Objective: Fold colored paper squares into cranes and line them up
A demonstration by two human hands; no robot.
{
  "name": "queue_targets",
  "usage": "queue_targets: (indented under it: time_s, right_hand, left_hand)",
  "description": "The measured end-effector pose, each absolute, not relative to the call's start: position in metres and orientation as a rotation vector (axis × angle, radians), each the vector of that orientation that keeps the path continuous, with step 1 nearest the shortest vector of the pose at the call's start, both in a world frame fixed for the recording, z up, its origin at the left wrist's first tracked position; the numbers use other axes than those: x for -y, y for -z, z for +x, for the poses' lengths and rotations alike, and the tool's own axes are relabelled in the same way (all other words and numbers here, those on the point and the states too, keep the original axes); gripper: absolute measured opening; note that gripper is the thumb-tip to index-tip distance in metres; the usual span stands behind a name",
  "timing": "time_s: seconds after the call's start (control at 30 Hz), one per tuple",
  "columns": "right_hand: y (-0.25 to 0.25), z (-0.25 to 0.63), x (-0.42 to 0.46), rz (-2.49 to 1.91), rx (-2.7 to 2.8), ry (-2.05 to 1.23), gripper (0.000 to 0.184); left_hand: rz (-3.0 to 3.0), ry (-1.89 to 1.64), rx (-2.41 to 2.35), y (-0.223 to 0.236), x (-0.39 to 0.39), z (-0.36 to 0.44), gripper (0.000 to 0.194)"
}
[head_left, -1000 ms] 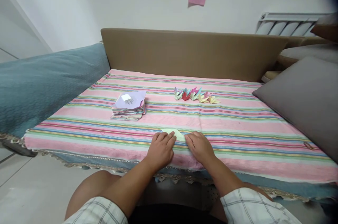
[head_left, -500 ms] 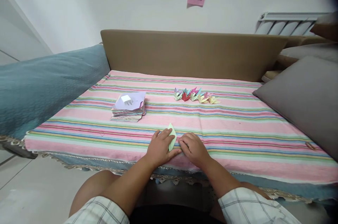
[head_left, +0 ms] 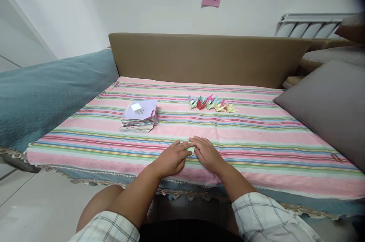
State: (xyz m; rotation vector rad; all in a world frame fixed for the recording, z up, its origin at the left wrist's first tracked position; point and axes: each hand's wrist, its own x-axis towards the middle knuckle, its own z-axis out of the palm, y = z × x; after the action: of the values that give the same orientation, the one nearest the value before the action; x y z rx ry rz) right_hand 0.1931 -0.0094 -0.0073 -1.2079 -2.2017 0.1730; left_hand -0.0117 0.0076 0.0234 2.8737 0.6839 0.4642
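A small piece of folded light green paper (head_left: 191,150) lies on the striped cloth, mostly hidden under my fingers. My left hand (head_left: 172,159) presses its fingers on the paper's left side. From the right, my right hand (head_left: 207,154) grips the paper's upper right edge, its fingertips meeting those of the left hand. Behind the hands, several folded paper cranes (head_left: 209,104) in red, pink, blue, green and yellow stand in a cluster. To the left is a stack of coloured paper sheets (head_left: 139,123) with a white plug adapter (head_left: 137,108) on top.
The striped cloth (head_left: 251,129) covers the sofa seat, with the brown backrest (head_left: 199,59) behind. A grey cushion (head_left: 327,109) leans at the right, and a blue-covered armrest (head_left: 62,86) stands at the left. A small brown object (head_left: 337,157) lies near the cushion.
The green paper has gone from an upright pointed diamond to a smaller shape, mostly covered. My right hand has moved up and left onto it, and the left thumb has drawn back.
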Motion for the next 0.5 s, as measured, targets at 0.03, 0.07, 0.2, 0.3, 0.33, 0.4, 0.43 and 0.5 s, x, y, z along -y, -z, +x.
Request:
queue_targets:
  time_s: [0.03,0.07,0.2,0.3,0.33,0.4,0.43,0.5]
  right_hand:
    - [0.008,0.193,0.009,-1.223,2.207,-0.171,0.03]
    - [0.008,0.192,0.009,-1.241,2.205,-0.169,0.029]
    - [0.004,0.191,0.012,-1.293,2.173,-0.167,0.026]
    - [0.001,0.19,0.014,-1.296,2.183,-0.14,0.024]
    - [0.0,0.189,0.015,-1.295,2.192,-0.128,0.023]
    - [0.0,0.189,0.015,-1.291,2.208,-0.111,0.021]
    - [0.0,0.188,0.016,-1.29,2.214,-0.104,0.021]
    - [0.0,0.187,0.016,-1.288,2.223,-0.09,0.02]
  left_hand:
    - [2.877,-0.47,-0.686,-0.023,-0.009,-0.013,0.037]
    - [2.88,-0.485,-0.696,-0.021,-0.011,-0.015,0.037]
    - [2.891,-0.634,-0.795,-0.012,-0.019,-0.019,0.029]
    - [2.899,-0.708,-0.805,-0.008,-0.022,-0.018,0.024]
    - [2.892,-0.707,-0.806,-0.008,-0.021,-0.018,0.024]
    - [2.864,-0.685,-0.819,-0.009,-0.02,-0.017,0.026]
    - [2.846,-0.675,-0.826,-0.01,-0.019,-0.016,0.027]
    - [2.81,-0.658,-0.836,-0.012,-0.017,-0.016,0.027]
